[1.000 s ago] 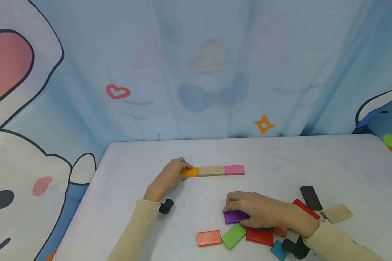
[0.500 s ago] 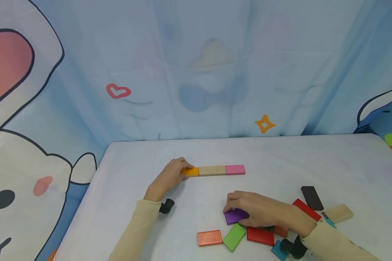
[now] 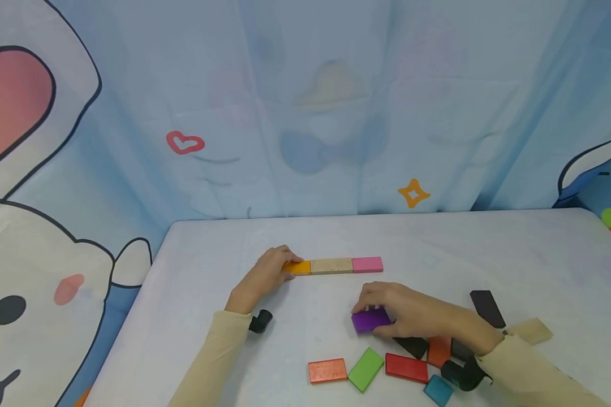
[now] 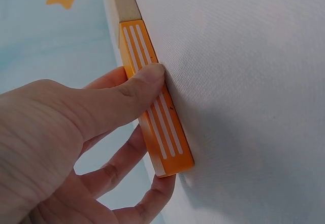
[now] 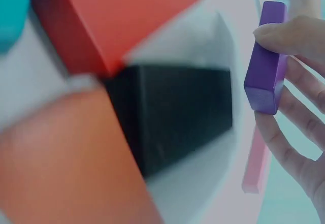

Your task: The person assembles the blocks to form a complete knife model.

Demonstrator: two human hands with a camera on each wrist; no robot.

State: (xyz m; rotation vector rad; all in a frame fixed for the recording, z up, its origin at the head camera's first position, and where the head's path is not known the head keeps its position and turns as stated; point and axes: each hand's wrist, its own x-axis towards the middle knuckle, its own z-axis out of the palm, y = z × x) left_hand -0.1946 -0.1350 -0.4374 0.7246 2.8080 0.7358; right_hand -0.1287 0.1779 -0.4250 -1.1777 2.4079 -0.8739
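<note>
At the left end of a row of blocks, my left hand (image 3: 265,276) pinches an orange-yellow block (image 4: 161,117) between thumb and fingers; white stripes mark its side. A beige block (image 3: 331,266) touches it, followed by a pink block (image 3: 368,264) at the right end. My right hand (image 3: 407,310) grips a purple block (image 5: 266,61) by its edges, thumb on one side and fingers on the other. This block is nearer to me than the row, just below the pink block in the head view.
Nearer me lie an orange block (image 3: 327,371), a green block (image 3: 365,369), a red block (image 3: 406,368) and a blue block (image 3: 439,390). A black block (image 5: 185,99) sits close by my right hand. Farther right are a dark block (image 3: 487,308) and a beige block (image 3: 532,330).
My right hand has moved away from me with the purple block, off the loose blocks and toward the row. My left hand stays on the orange-yellow block.
</note>
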